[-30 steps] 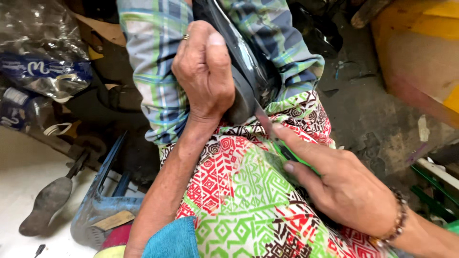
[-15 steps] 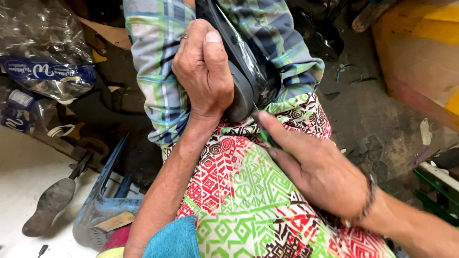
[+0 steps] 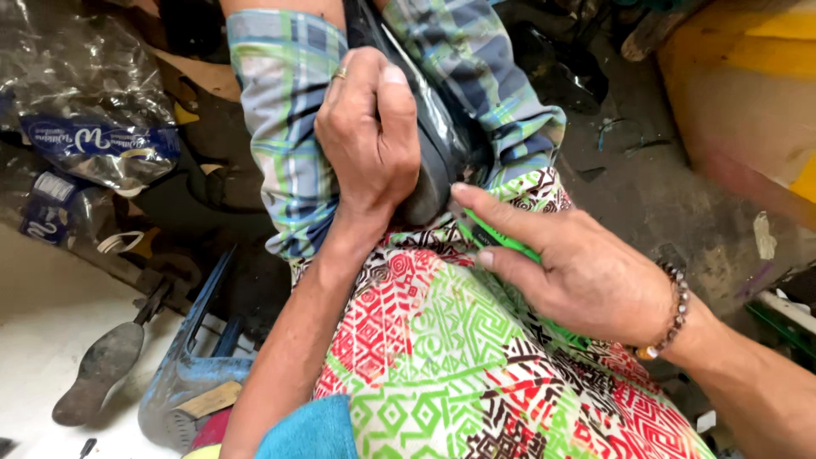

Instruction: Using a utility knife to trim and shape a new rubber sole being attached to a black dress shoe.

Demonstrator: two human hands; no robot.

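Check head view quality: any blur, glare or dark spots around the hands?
Head view: left hand and right hand sharp, evenly lit; a bright sheen streaks the black shoe; plastic bags at left glint; the top, beyond the knees, falls into deep shadow; white floor nearly blown out.

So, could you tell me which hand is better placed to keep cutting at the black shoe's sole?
Probably the right hand: it holds the green-handled tool, its forefinger pointing at the shoe. The left hand is clamped around the shoe, steadying it between the knees.
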